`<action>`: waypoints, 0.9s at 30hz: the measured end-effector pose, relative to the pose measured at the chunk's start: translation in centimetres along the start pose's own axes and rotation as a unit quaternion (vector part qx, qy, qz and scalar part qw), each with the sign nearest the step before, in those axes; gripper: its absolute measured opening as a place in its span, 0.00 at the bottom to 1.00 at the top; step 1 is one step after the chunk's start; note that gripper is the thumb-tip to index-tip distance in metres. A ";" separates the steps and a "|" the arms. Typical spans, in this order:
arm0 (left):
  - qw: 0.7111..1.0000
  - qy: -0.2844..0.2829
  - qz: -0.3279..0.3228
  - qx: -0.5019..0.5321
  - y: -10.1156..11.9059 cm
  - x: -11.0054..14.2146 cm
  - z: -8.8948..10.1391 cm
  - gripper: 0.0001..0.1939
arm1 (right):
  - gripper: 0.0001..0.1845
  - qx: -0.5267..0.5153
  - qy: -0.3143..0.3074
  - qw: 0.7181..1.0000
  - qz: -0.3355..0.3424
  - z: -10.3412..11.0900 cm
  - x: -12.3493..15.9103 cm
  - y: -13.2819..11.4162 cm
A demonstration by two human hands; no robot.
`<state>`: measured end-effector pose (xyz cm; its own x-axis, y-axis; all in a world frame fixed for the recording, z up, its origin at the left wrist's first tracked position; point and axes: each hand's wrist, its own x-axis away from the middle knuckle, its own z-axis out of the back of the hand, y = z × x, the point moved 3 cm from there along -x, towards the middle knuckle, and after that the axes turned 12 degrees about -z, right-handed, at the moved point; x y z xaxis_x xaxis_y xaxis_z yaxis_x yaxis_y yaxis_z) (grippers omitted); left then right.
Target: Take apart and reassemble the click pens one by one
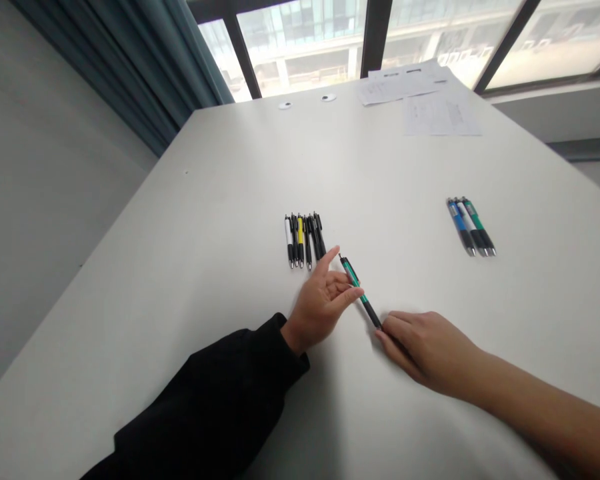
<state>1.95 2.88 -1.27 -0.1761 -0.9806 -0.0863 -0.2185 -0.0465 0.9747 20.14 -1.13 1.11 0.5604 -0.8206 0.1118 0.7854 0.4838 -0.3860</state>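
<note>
My right hand (pixel 427 350) lies on the table with its fingers closed over the lower end of a green and black retractable pen (pixel 359 291). The pen slants up and left, with its tip hidden under those fingers. My left hand (pixel 320 303), in a black sleeve (pixel 220 393), stands just left of the pen, its fingers apart. One fingertip reaches the pen's barrel or nearly so, and holds nothing. Beyond it lies a tight row of several black, white and yellow pens (pixel 304 240). A group of 3 blue, white and green pens (pixel 471 227) lies to the right.
The white table (pixel 180 267) has a slanting left edge. Loose printed papers (pixel 420 97) lie at its far end, near 2 small white discs (pixel 305 101). A teal curtain (pixel 115 60) hangs at left, and a large window (pixel 370 40) runs behind.
</note>
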 end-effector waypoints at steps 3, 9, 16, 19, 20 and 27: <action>0.998 0.005 -0.001 -0.055 -0.1 0.1 0.4 0.52 | 0.19 0.041 0.046 0.997 -0.045 0.3 -0.4 2.0; 0.984 -0.028 -0.023 -0.174 0.3 0.3 1.0 0.33 | 0.19 0.155 0.105 0.938 -0.291 3.1 -1.2 9.0; 0.976 -0.058 -0.027 -0.209 1.0 0.2 0.7 0.18 | 0.21 0.179 0.111 0.898 -0.386 4.7 -1.0 12.4; 0.973 -0.062 -0.032 -0.218 1.0 0.1 0.6 0.16 | 0.21 0.181 0.112 0.893 -0.396 4.7 -0.8 12.8; 0.973 -0.063 -0.034 -0.221 1.0 0.1 0.6 0.15 | 0.21 0.179 0.113 0.893 -0.397 4.7 -0.8 12.9; 0.957 -0.060 -0.081 -0.273 0.8 0.2 1.0 0.10 | 0.22 0.164 0.112 0.887 -0.418 5.0 -0.5 13.3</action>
<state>0.80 2.83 -0.69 -0.2987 -0.9244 -0.2372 0.2764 -0.3216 0.9056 31.59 7.20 0.49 -0.2908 -0.9561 0.0354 0.9564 -0.2895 0.0374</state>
